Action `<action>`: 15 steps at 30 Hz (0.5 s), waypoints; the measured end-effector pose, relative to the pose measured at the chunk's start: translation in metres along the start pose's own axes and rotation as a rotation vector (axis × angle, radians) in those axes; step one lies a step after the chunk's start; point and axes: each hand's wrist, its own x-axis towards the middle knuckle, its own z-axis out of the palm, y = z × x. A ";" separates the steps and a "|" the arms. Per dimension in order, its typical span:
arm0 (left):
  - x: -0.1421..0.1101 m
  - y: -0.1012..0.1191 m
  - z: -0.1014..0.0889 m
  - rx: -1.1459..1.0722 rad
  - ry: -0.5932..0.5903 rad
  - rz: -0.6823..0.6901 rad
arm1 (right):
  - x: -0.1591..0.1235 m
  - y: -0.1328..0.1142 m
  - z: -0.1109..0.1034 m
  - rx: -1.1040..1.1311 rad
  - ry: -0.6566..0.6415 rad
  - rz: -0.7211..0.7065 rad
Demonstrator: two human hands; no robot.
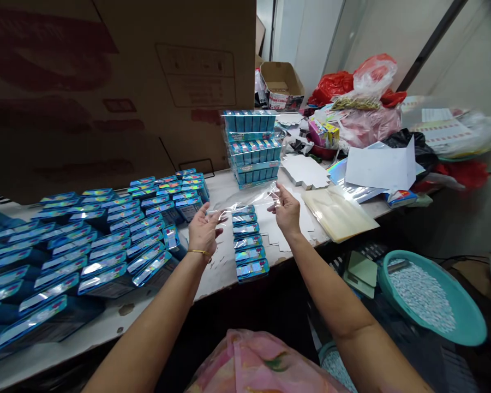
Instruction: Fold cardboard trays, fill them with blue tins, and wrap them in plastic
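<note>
A clear plastic bag (249,197) stretches between my two hands, above the far end of a row of small blue boxes (249,240). At its left end, my left hand (204,232) has the film at its fingertips, the other fingers loosely curled. My right hand (287,210) pinches the bag's right end between thumb and fingers. The boxes stand close together in one line, narrow shiny ends up. Just behind the bag rises a stack of clear-wrapped packs of blue boxes (253,150).
Many more blue boxes (106,240) stand in rows at left, before a large cardboard carton (118,82). White card sheets (305,170) and a pile of clear film sleeves (339,213) lie at right. A turquoise basin (462,305) of small pieces stands lower right.
</note>
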 end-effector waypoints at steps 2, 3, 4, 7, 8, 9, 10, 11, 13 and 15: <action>0.006 0.021 0.006 -0.061 0.033 0.196 | 0.011 -0.020 0.003 0.087 0.057 -0.078; 0.008 0.033 0.008 -0.096 0.029 0.318 | 0.018 -0.030 0.003 0.120 0.079 -0.118; 0.010 0.044 0.010 -0.129 0.003 0.429 | 0.024 -0.039 0.003 0.152 0.090 -0.155; 0.017 0.064 0.014 -0.211 -0.099 0.504 | 0.045 -0.050 0.006 0.271 0.075 -0.166; 0.021 0.062 0.015 -0.234 -0.125 0.433 | 0.050 -0.045 0.009 0.319 0.061 -0.119; 0.028 0.055 0.016 -0.254 -0.137 0.328 | 0.055 -0.037 0.015 0.368 0.050 -0.041; 0.036 0.044 0.016 -0.272 -0.136 0.206 | 0.059 -0.025 0.022 0.412 0.040 0.069; 0.046 0.031 0.017 -0.284 -0.119 0.072 | 0.062 -0.010 0.030 0.450 0.030 0.197; 0.068 0.000 0.018 -0.294 -0.062 -0.081 | 0.068 0.022 0.046 0.499 0.006 0.458; 0.091 -0.030 0.019 -0.256 -0.015 -0.113 | 0.071 0.053 0.060 0.528 -0.032 0.609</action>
